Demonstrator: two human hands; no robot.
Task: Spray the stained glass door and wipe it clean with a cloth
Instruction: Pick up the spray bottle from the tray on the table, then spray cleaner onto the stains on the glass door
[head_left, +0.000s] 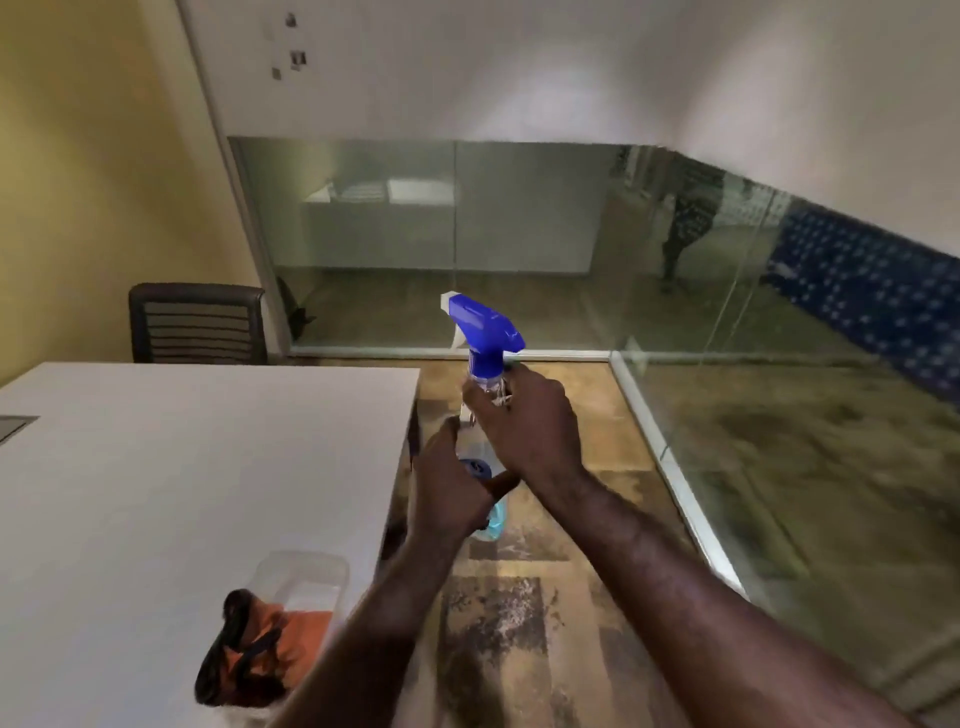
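Both hands grip a clear plastic spray bottle (491, 512): right hand (524, 421) at its neck, left hand (449, 488) around its body.

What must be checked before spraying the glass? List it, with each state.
1. Bottle gripped: ok. Left hand wraps the body, right hand holds the neck.
2. Spray head seated tight: cannot tell, the hands hide the joint.
3. Finger on trigger: not ok, the trigger is free.
4. Liquid left: ok, blue liquid shows at the base.
5. Cloth ready: not ok, both hands are on the bottle. An orange item on the table may be the cloth.
6. Stains on glass located: cannot tell.
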